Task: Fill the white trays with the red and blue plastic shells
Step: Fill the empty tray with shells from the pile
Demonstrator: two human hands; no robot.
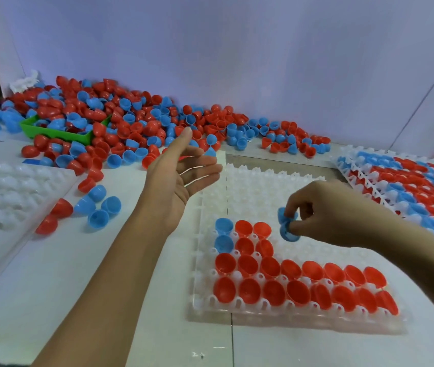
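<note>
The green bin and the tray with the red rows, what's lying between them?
Head view: the open left hand and loose shells lie between the green bin and the tray.

Lying in front on the table point(78, 300): a tray point(250, 197), its two nearest rows holding shells point(298, 292), with a few more sitting in its left columns behind them. Hovering over its middle, the right hand point(324, 215), pinching two shells point(287, 225). Reaching left of it toward the back, the left hand point(181, 176). Spreading along the back wall point(237, 49), a heap of shells point(136, 120), burying a bin point(57, 132) at left. Sitting at far right, a stack of filled trays point(406, 186); at far left, another tray point(6, 194). Lying between that tray and the left arm, several loose shells point(91, 207).
</note>
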